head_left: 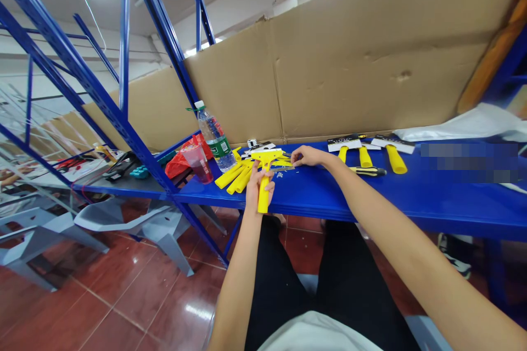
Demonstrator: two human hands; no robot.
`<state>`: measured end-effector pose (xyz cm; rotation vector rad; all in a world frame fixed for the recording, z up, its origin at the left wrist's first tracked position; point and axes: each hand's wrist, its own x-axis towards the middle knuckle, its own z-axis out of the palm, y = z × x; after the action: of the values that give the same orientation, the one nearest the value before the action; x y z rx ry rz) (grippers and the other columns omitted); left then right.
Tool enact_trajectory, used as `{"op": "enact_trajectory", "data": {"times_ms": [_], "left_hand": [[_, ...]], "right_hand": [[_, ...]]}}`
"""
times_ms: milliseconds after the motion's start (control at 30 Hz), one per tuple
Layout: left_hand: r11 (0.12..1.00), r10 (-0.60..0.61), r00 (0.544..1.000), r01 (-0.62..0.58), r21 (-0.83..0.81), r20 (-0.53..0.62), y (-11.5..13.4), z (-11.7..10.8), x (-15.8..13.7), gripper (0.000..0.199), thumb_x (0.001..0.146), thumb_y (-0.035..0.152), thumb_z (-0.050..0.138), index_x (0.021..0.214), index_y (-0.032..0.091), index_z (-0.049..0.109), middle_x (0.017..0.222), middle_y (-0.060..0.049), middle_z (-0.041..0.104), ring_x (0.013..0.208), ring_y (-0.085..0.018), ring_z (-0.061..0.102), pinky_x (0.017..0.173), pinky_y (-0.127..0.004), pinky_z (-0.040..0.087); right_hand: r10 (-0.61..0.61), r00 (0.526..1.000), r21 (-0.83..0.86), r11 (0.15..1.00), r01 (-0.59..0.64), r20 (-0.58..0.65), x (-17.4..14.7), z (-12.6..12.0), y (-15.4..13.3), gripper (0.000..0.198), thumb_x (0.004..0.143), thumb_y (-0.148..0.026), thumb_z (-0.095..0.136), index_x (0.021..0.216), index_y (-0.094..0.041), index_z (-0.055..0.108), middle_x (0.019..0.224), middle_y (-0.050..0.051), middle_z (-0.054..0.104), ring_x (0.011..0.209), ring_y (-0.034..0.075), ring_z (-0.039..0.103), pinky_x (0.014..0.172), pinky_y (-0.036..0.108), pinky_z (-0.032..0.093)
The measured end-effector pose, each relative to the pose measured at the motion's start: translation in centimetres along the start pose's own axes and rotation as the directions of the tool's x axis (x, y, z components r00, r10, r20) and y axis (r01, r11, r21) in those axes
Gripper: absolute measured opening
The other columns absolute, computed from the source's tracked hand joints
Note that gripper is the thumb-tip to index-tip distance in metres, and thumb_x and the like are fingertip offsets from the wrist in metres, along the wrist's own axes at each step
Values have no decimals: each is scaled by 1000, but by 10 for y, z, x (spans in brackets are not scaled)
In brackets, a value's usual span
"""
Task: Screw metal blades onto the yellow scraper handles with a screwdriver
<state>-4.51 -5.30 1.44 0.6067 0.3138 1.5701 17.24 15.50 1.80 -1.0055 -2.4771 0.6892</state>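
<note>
At the centre of the frame, we are gripping a yellow T-shaped plastic tool [263, 198] with our left hand [253, 187], its fingers curling around the handle. Just rightward, over the flat blue tabletop [321, 197], our right hand [308, 156] is bunching its fingers nearly together; we cannot tell whether they are holding anything.

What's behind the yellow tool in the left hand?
Behind the yellow tool, held in the left hand, parts of a yellow pile show on the blue table, with a cardboard panel farther back. Whatever the tool and hand directly cover can't be seen.
</note>
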Motion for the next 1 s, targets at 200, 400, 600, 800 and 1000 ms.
{"op": "enact_trajectory", "data": {"times_ms": [200, 400, 600, 800, 1000], "left_hand": [[999, 5, 1000, -4, 31, -21, 0, 1, -1, 58, 90, 4, 66, 140, 35, 61, 131, -7, 65, 75, -5, 62, 48, -8, 36], [997, 1, 998, 4, 72, -71, 1, 5, -2, 56, 90, 4, 64, 137, 35, 64, 133, -7, 64, 76, -5, 62, 48, -9, 33], [999, -3, 999, 5, 42, -39, 1, 2, 0, 57, 89, 4, 65, 138, 34, 61, 133, -7, 64, 76, -5, 62, 48, -9, 33], [999, 8, 999, -7, 42, -32, 0, 2, -1, 57, 91, 3, 62, 140, 34, 60, 131, -8, 65, 75, -6, 62, 47, -9, 34], [999, 3, 999, -2, 49, -36, 1, 3, -2, 57, 90, 4, 64, 139, 34, 62, 125, -6, 65, 75, -6, 62, 48, -10, 33]], "right_hand": [[45, 999, -66, 997, -45, -2, -1, 0, -3, 23, 78, -38, 86, 89, -20, 80, 96, 8, 83, 88, 23, 73, 80, 32, 52], [101, 995, -130, 987, -99, 5, 0, 1, -6, 18, 79, -34, 84, 91, -20, 82, 100, 9, 84, 92, 25, 74, 80, 32, 52], [114, 994, -136, 984, -113, -1, -1, 1, -11, 21, 80, -36, 86, 91, -20, 82, 102, 11, 84, 93, 26, 74, 80, 33, 51], [2, 999, -46, 999, 0, 41, -5, -2, -27, 43, 81, -53, 85, 108, -19, 82, 112, 10, 84, 99, 25, 74, 88, 33, 54], [-31, 961, 69, 998, 13, 274, -12, -6, -32, 59, 59, -64, 95, 97, -20, 84, 99, 8, 83, 87, 23, 71, 76, 32, 53]]}}
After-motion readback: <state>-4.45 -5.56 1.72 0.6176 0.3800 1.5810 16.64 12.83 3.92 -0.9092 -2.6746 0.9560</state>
